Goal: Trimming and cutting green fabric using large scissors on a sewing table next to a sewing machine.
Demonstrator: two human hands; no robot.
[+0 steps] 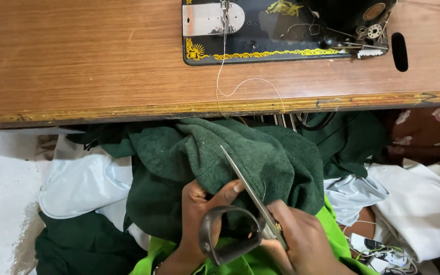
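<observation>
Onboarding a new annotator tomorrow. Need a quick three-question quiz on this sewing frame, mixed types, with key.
1. True or false: the scissors lie across the dark green fabric.
2. Multiple choice: where does the sewing machine sit? A) on the floor B) on the wooden table C) on the person's lap
3. Short answer: what trails from the machine's needle area over the table's front edge?

Key
1. True. The blades point up and left over the fabric, with the left hand and right hand at the handles.
2. B.
3. A thin white thread.
</observation>
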